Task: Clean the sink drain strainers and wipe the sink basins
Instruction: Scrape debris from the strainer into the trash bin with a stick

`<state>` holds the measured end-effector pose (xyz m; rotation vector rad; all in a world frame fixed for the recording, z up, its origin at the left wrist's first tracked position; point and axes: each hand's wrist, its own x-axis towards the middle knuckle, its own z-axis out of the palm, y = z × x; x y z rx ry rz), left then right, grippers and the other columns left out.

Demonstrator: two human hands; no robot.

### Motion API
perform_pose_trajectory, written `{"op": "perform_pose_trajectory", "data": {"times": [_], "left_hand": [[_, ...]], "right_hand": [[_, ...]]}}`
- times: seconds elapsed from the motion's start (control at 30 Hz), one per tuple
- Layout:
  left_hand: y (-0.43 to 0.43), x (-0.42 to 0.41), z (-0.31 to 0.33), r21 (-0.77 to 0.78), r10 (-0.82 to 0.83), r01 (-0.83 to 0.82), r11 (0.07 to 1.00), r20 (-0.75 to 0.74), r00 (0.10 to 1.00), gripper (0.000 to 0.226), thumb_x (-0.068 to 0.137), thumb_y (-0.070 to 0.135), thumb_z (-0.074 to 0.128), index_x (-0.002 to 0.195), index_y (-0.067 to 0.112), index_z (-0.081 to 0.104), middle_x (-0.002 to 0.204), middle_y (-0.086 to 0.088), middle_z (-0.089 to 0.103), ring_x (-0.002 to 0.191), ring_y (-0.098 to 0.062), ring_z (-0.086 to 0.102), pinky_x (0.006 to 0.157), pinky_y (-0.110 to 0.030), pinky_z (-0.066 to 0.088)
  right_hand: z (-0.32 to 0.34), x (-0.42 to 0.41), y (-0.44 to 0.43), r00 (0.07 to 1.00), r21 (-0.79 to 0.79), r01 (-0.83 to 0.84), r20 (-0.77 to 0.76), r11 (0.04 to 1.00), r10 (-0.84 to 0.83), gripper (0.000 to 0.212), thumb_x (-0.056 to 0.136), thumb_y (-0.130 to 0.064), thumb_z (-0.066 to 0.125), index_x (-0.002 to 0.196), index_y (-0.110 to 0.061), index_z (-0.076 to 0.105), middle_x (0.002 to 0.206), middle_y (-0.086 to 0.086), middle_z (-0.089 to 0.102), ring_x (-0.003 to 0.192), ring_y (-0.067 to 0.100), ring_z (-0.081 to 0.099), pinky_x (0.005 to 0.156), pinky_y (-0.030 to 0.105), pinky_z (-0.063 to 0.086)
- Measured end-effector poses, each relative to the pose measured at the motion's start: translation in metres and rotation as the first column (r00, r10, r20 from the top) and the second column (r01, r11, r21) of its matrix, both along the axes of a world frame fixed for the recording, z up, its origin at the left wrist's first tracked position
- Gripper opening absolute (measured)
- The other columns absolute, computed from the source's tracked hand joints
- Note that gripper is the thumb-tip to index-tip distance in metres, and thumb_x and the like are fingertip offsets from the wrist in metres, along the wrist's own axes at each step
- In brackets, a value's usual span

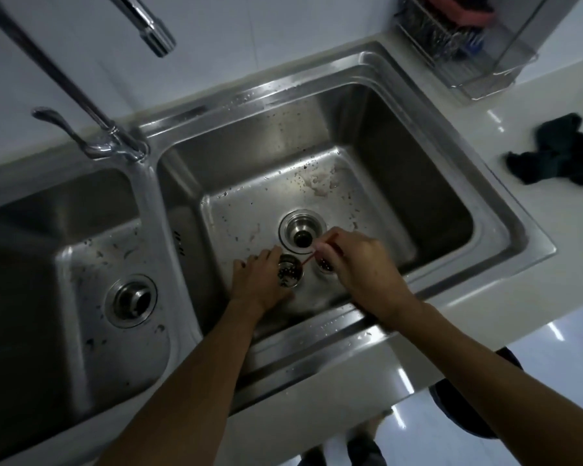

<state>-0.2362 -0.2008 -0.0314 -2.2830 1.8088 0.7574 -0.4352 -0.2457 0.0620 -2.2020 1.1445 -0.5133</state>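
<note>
Stainless steel, dull and water-spotted, is forming the double sink [150, 196] in the head view; pale smears and dark specks are lying on the right basin's floor beyond the open round drain [302, 235]. Just nearer the person than that drain, the left hand [260, 280] is curling its fingers round a small perforated metal strainer cup [289, 272]; at the drain's near right, the right hand [357, 264] is pinching a thin red stick [330, 239], whose lower end is reaching just beside the cup's rim; a second strainer [324, 266] is sitting partly hidden under that hand. Far right of the drain, a dark crumpled cloth [559, 153] is lying on the glossy white counter [552, 95].
</note>
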Motion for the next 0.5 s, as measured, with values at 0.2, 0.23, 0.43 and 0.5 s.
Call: {"op": "perform_pose_trajectory", "data": {"times": [0.2,0.23,0.43,0.5], "left_hand": [[0.006,-0.012,0.036,-0.284,0.051,-0.106,0.953,-0.195,0.979,0.086,0.069,0.047,0.086,0.140,0.020,0.047,0.133,0.000,0.045,0.118,-0.025,0.056,0.106,-0.040,0.044],[0.007,-0.021,0.049,-0.337,0.033,-0.113,0.935,-0.234,0.972,0.087,0.068,0.045,0.087,0.140,0.020,0.046,0.131,0.001,0.044,0.114,-0.025,0.058,0.103,-0.042,0.050],[-0.007,-0.130,0.136,-0.646,-0.207,-0.072,0.760,-0.345,0.915,0.078,0.067,0.046,0.089,0.131,0.027,0.048,0.125,0.010,0.044,0.109,-0.014,0.060,0.089,-0.033,0.057],[-0.014,-0.186,0.158,-0.699,-0.315,-0.028,0.714,-0.357,0.879,0.079,0.069,0.046,0.090,0.133,0.025,0.049,0.128,0.010,0.049,0.114,-0.006,0.055,0.096,-0.015,0.048]], "right_hand": [[0.027,-0.031,0.011,0.960,0.114,0.189,0.188,0.975,-0.208,0.010,0.097,-0.031,0.064,0.105,-0.025,0.066,0.093,-0.016,0.068,0.091,0.000,0.065,0.080,0.016,0.055],[0.036,-0.040,0.015,0.944,0.112,0.219,0.225,0.969,-0.240,0.010,0.097,-0.030,0.064,0.105,-0.024,0.066,0.094,-0.017,0.067,0.092,-0.002,0.065,0.078,0.013,0.054],[0.095,-0.134,0.046,0.761,0.094,0.466,0.466,0.880,-0.453,0.005,0.095,-0.028,0.070,0.100,-0.028,0.068,0.091,-0.019,0.072,0.088,0.001,0.070,0.070,0.016,0.057],[0.107,-0.184,0.064,0.676,0.129,0.551,0.509,0.824,-0.532,0.003,0.096,-0.028,0.070,0.098,-0.030,0.067,0.096,-0.017,0.072,0.094,0.007,0.072,0.070,0.032,0.062]]}}
